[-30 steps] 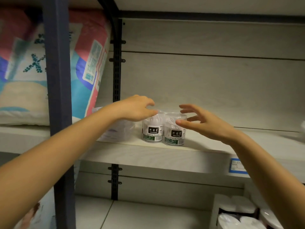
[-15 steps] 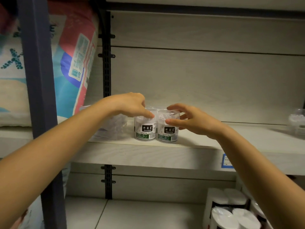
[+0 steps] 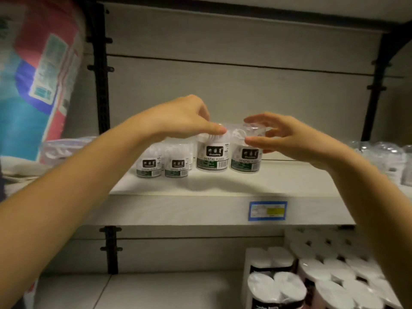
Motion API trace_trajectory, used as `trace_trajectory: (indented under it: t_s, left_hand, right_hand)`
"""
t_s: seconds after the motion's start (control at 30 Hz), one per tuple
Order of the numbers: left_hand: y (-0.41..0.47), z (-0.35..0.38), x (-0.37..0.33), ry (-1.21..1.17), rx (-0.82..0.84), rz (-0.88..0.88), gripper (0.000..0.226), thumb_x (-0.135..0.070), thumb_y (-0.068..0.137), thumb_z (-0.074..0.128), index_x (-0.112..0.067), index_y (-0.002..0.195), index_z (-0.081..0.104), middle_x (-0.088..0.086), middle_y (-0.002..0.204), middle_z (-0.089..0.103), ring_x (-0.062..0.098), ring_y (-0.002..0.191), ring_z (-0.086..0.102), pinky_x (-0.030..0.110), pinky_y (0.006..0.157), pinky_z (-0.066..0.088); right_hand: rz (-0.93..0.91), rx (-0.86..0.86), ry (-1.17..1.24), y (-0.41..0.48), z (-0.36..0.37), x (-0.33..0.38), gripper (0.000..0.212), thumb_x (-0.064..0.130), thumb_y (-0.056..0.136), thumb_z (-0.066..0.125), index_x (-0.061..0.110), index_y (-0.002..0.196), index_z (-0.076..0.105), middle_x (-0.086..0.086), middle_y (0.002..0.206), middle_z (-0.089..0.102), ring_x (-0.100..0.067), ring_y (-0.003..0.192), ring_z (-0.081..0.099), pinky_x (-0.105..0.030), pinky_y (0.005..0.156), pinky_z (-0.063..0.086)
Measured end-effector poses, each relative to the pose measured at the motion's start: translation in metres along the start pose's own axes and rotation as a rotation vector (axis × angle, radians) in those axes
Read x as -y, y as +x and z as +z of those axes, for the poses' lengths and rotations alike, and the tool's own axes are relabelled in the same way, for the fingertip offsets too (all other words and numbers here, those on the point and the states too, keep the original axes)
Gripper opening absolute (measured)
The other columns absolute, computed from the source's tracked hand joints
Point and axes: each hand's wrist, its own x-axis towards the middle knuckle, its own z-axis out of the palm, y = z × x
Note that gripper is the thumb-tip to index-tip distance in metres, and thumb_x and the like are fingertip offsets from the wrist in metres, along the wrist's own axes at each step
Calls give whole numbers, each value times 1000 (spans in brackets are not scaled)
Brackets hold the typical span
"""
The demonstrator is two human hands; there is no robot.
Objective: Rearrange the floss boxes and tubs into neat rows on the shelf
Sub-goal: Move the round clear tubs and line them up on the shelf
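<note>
Two clear dental floss tubs with black and green labels hang side by side just above the pale shelf (image 3: 223, 208). My left hand (image 3: 185, 119) pinches the lid of the left floss tub (image 3: 213, 156). The fingers and thumb of my right hand (image 3: 287, 137) curl round the lid of the right floss tub (image 3: 246, 160). Two more floss tubs (image 3: 162, 167) stand on the shelf to the left, partly under my left wrist.
A clear bag of floss (image 3: 64, 148) lies at the shelf's left end, below a large colourful pack (image 3: 38, 74). More clear tubs (image 3: 388, 157) stand at the right end. A blue price tag (image 3: 267, 210) is on the shelf edge. Toilet roll packs (image 3: 312, 277) fill the lower right.
Both hands have closed on the lids of the two tubs and raised them slightly off the shelf. The view has shifted right, and two more tubs now show at the left.
</note>
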Motion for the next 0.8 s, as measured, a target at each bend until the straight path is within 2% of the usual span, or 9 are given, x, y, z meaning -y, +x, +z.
trace_trajectory:
  t_s: [0.13, 0.23, 0.33, 0.57, 0.63, 0.67, 0.7, 0.73, 0.8]
  left_hand:
    - [15, 34, -29, -46, 16, -27, 52, -50, 79, 63, -1, 95, 67, 17, 105, 68, 32, 101, 61, 38, 86, 46]
    - [24, 58, -45, -62, 54, -44, 35, -49, 79, 62, -16, 86, 53, 7, 87, 53, 19, 81, 49, 30, 76, 37]
    - [29, 75, -54, -103, 77, -60, 34, -49, 79, 62, -20, 87, 47, 3, 88, 45, 14, 81, 43, 29, 76, 32]
    - [28, 95, -70, -83, 73, -71, 32, -47, 82, 60, -19, 88, 45, 5, 88, 43, 15, 82, 42, 29, 76, 34]
    - [26, 96, -71, -13, 63, -57, 34, -50, 84, 55, -18, 97, 56, 7, 100, 54, 18, 91, 52, 30, 82, 41]
    - [24, 95, -71, 20, 61, -48, 43, -50, 84, 54, -18, 113, 59, 5, 116, 56, 17, 102, 54, 29, 88, 41]
    - [21, 94, -71, 52, 53, -36, 52, -50, 85, 52, -19, 127, 54, 1, 130, 52, 14, 110, 52, 27, 93, 40]
    - [17, 93, -70, 79, 39, -11, 56, -49, 85, 52, -22, 134, 48, -3, 136, 48, 12, 112, 50, 26, 95, 40]
    - [12, 91, -69, 117, -7, 73, 48, -42, 86, 56, -29, 131, 50, -7, 131, 51, 8, 107, 50, 27, 95, 41]
  right_hand:
    - [25, 20, 10, -13, -24, -33, 54, 35, 77, 64, 27, 128, 50, 2, 130, 54, -17, 104, 60, -29, 82, 54]
    - [33, 62, -13, -19, -36, -59, 66, 49, 65, 62, 30, 127, 50, 4, 131, 53, -17, 107, 59, -34, 85, 55]
    - [17, 100, 9, -25, -45, -81, 74, 59, 57, 62, 32, 125, 51, 3, 132, 54, -19, 109, 59, -43, 89, 54]
    - [-13, 125, 8, -30, -53, -111, 74, 63, 59, 59, 33, 126, 50, 6, 129, 55, -16, 110, 59, -42, 88, 54]
    - [-43, 135, -57, -32, -56, -110, 77, 68, 61, 51, 35, 131, 46, 10, 137, 48, -12, 117, 53, -37, 96, 49]
    - [-66, 125, -103, -34, -58, -109, 76, 67, 64, 48, 36, 134, 44, 12, 141, 43, -9, 121, 49, -32, 99, 45]
    - [-98, 95, -152, -35, -61, -109, 73, 66, 68, 45, 35, 135, 43, 13, 143, 40, -8, 123, 46, -28, 100, 42]
    - [-136, 57, -194, -36, -64, -107, 69, 63, 72, 45, 35, 135, 45, 13, 143, 39, -7, 123, 46, -25, 99, 42]
    - [-184, 11, -234, -39, -69, -104, 54, 53, 78, 52, 34, 128, 51, 14, 133, 49, -4, 116, 51, -19, 91, 46]
